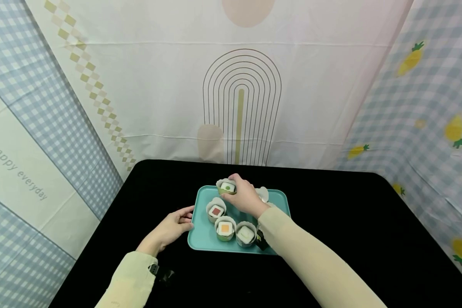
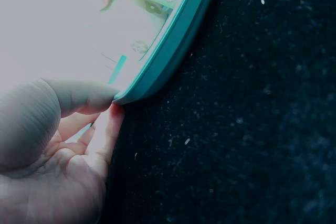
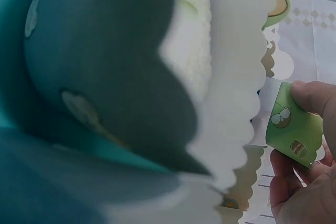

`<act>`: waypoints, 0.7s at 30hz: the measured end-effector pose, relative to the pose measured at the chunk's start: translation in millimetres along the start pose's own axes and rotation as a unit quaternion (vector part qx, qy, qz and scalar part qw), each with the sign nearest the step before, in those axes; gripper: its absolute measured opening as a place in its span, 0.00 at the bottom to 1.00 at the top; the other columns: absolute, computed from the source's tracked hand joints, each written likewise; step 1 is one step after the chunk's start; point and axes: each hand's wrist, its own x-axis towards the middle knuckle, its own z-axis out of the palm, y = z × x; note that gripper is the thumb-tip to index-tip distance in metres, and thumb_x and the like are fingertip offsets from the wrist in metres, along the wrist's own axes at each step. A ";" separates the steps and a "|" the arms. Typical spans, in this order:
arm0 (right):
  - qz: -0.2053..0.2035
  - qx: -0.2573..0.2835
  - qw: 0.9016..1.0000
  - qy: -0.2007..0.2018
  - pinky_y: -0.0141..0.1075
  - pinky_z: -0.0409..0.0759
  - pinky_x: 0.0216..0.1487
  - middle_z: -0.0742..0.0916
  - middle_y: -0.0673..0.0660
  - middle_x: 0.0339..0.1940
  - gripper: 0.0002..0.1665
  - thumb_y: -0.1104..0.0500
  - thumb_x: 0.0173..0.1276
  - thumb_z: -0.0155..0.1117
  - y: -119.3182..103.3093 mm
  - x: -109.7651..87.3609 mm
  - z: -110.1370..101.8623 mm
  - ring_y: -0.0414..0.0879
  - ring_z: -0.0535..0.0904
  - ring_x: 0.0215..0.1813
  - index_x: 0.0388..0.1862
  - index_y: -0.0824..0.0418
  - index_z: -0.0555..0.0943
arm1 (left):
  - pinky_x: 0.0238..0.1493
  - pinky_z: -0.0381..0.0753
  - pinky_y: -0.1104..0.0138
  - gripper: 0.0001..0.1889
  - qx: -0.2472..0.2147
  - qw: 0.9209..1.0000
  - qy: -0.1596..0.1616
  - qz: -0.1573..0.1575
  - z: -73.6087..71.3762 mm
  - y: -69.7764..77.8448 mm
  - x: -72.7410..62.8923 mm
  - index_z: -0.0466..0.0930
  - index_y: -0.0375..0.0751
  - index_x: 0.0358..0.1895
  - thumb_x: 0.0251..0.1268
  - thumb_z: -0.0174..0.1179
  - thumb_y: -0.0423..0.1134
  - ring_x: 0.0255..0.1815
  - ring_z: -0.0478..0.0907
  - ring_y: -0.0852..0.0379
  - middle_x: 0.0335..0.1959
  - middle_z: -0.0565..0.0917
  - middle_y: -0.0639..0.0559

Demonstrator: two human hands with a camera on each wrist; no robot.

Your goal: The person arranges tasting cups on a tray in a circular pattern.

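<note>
In the head view, my right hand (image 1: 247, 199) grips a green scalloped paper cup (image 1: 220, 192) near the far left corner of a turquoise tray (image 1: 204, 244). The cup holds a white block with a green dot. Thumb and fingers clasp its green side (image 3: 287, 127) in the right wrist view. At the tray's left side, my left hand (image 1: 168, 229) pinches the rim; its thumb and finger meet on the tray's edge (image 2: 167, 66) in the left wrist view. A red-topped cup (image 1: 216, 211) and an orange-topped cup (image 1: 225, 229) stand on the tray's left half.
A cup with a pale green top (image 1: 246, 235) stands at the tray's near middle. Another pale cup (image 1: 262, 193) is partly hidden behind my right arm. The tray lies on a black table (image 1: 331, 205), with a patterned cloth (image 1: 158, 85) hanging behind.
</note>
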 end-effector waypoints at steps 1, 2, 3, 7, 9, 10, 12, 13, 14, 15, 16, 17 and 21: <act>-0.001 -0.006 1.000 0.000 0.44 0.76 0.51 0.80 0.55 0.54 0.35 0.45 0.65 0.67 0.3 0.1 0.6 0.47 0.77 0.51 0.67 0.53 0.67 | 0.50 0.77 0.56 0.30 0.000 1.000 0.000 0.000 -0.2 -0.1 -0.2 0.63 0.44 0.72 0.67 0.58 0.30 0.49 0.74 0.53 0.54 0.74 0.45; -0.003 -0.009 1.000 0.000 0.45 0.76 0.52 0.80 0.56 0.55 0.35 0.46 0.65 0.67 0.4 0.1 1.2 0.48 0.76 0.51 0.67 0.52 0.67 | 0.50 0.77 0.57 0.30 0.000 1.000 -0.001 0.000 -0.3 -0.2 -0.5 0.63 0.44 0.72 0.68 0.58 0.30 0.49 0.74 0.53 0.54 0.74 0.45; -0.003 -0.013 1.000 -0.001 0.46 0.76 0.52 0.79 0.57 0.55 0.34 0.46 0.65 0.67 0.3 -0.1 1.7 0.49 0.76 0.52 0.67 0.52 0.67 | 0.50 0.77 0.56 0.30 -0.001 1.000 -0.002 0.000 -0.5 -0.2 -0.8 0.63 0.43 0.72 0.68 0.58 0.30 0.49 0.74 0.53 0.54 0.74 0.45; 0.010 -0.031 0.999 -0.003 0.49 0.73 0.55 0.76 0.58 0.58 0.34 0.45 0.65 0.67 0.7 -0.7 4.2 0.52 0.71 0.57 0.67 0.50 0.67 | 0.50 0.77 0.56 0.30 -0.002 1.000 0.000 -0.001 -0.4 -0.4 -0.4 0.63 0.43 0.72 0.67 0.58 0.30 0.49 0.74 0.53 0.55 0.73 0.45; 0.016 -0.037 0.999 -0.004 0.50 0.71 0.56 0.75 0.59 0.58 0.34 0.44 0.65 0.67 0.9 -0.6 4.8 0.53 0.69 0.58 0.67 0.50 0.67 | 0.50 0.77 0.56 0.30 0.001 1.000 0.001 0.000 0.0 -0.7 0.1 0.63 0.43 0.72 0.68 0.58 0.30 0.49 0.74 0.53 0.54 0.73 0.44; 0.018 -0.040 0.999 -0.005 0.50 0.71 0.56 0.75 0.58 0.58 0.34 0.44 0.65 0.67 1.2 -0.5 5.0 0.53 0.68 0.58 0.67 0.49 0.67 | 0.50 0.77 0.56 0.30 0.002 1.000 0.001 0.001 0.0 -0.8 0.2 0.63 0.43 0.72 0.67 0.58 0.30 0.49 0.74 0.53 0.54 0.73 0.44; 0.017 -0.043 0.999 -0.007 0.49 0.70 0.57 0.76 0.57 0.57 0.34 0.44 0.65 0.66 1.6 -0.3 4.6 0.53 0.68 0.58 0.66 0.50 0.67 | 0.50 0.77 0.56 0.30 0.003 1.000 0.001 0.002 -0.2 -1.0 0.0 0.63 0.42 0.72 0.68 0.58 0.30 0.49 0.74 0.53 0.54 0.73 0.44; 0.017 -0.046 0.999 -0.009 0.49 0.69 0.57 0.76 0.57 0.57 0.33 0.44 0.65 0.66 1.6 -0.4 4.2 0.53 0.68 0.58 0.66 0.49 0.67 | 0.50 0.77 0.56 0.30 0.003 1.000 0.000 0.002 -0.3 -1.5 0.3 0.63 0.42 0.72 0.68 0.58 0.30 0.49 0.74 0.53 0.54 0.73 0.44; 0.016 -0.047 0.999 -0.011 0.49 0.69 0.57 0.76 0.56 0.57 0.33 0.44 0.66 0.66 1.6 -0.5 3.6 0.53 0.68 0.58 0.66 0.49 0.68 | 0.50 0.77 0.56 0.30 0.003 1.000 -0.001 0.003 -0.3 -1.6 0.4 0.63 0.42 0.72 0.68 0.58 0.30 0.49 0.74 0.53 0.54 0.74 0.44; 0.016 -0.048 0.999 -0.013 0.49 0.68 0.57 0.76 0.56 0.57 0.33 0.44 0.66 0.66 1.8 -0.5 3.0 0.52 0.68 0.58 0.66 0.49 0.68 | 0.50 0.76 0.56 0.30 0.000 1.000 -0.002 0.001 -0.6 -1.9 1.0 0.64 0.43 0.72 0.67 0.58 0.30 0.48 0.74 0.53 0.54 0.74 0.45; 0.015 -0.048 0.999 -0.016 0.49 0.68 0.57 0.77 0.55 0.56 0.33 0.44 0.66 0.66 1.9 -0.5 2.6 0.52 0.68 0.57 0.66 0.49 0.68 | 0.50 0.76 0.56 0.30 -0.001 1.000 -0.002 0.001 -0.7 -1.7 0.8 0.64 0.43 0.72 0.67 0.58 0.30 0.48 0.74 0.53 0.54 0.74 0.45; 0.015 -0.049 0.999 -0.019 0.49 0.68 0.57 0.77 0.55 0.56 0.33 0.43 0.66 0.66 1.9 -0.5 2.0 0.52 0.68 0.57 0.66 0.49 0.68 | 0.50 0.76 0.56 0.30 -0.001 1.000 -0.003 0.001 -0.8 -1.9 1.0 0.63 0.43 0.72 0.67 0.58 0.30 0.48 0.74 0.53 0.54 0.74 0.45; 0.014 -0.056 0.998 -0.032 0.49 0.68 0.57 0.76 0.55 0.56 0.32 0.43 0.66 0.65 2.4 -0.4 0.8 0.51 0.67 0.57 0.66 0.49 0.67 | 0.50 0.77 0.57 0.30 -0.002 1.000 -0.004 0.001 -1.0 -0.6 -0.1 0.63 0.43 0.72 0.67 0.58 0.30 0.48 0.74 0.53 0.54 0.73 0.44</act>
